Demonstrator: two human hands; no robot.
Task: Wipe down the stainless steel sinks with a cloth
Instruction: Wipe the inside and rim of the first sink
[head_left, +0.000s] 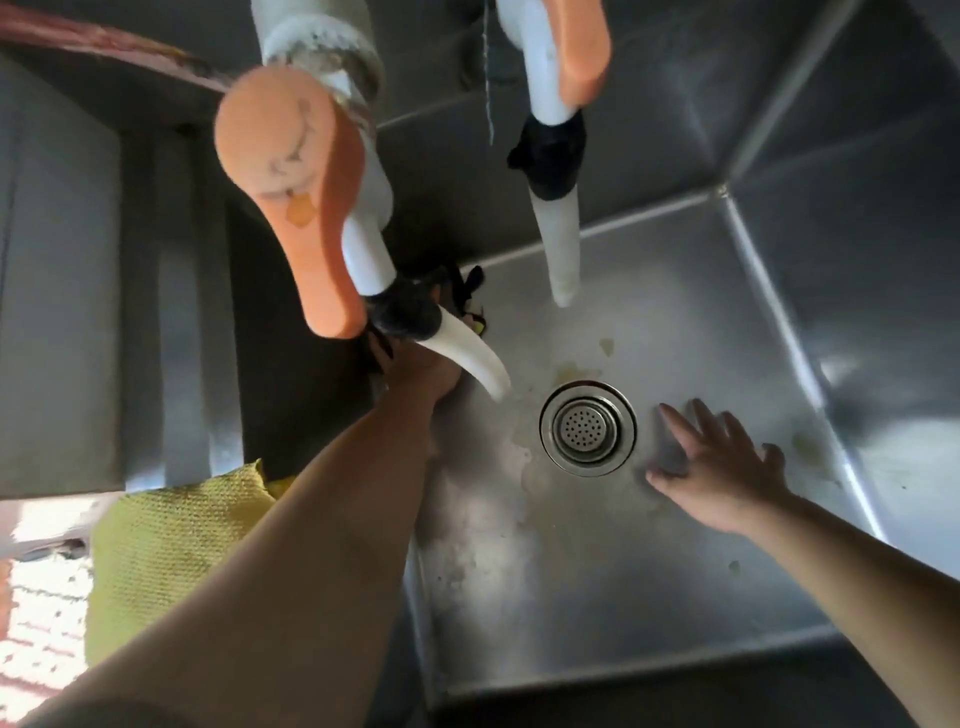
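A yellow textured cloth lay over the sink's left rim, outside the basin. The left hand reached to the far-left basin corner beneath an orange-handled tap; its grip could not be told. No legible writing. A round perforated drain sat mid-floor of the stainless sink. The right hand rested flat, fingers spread, beside it.

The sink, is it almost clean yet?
Not yet. Yellowish stains remain on the stainless steel sink floor near the round metal drain. The left hand reaches under the white tap with the orange handle; the right hand rests open. A yellow cloth lies unused.
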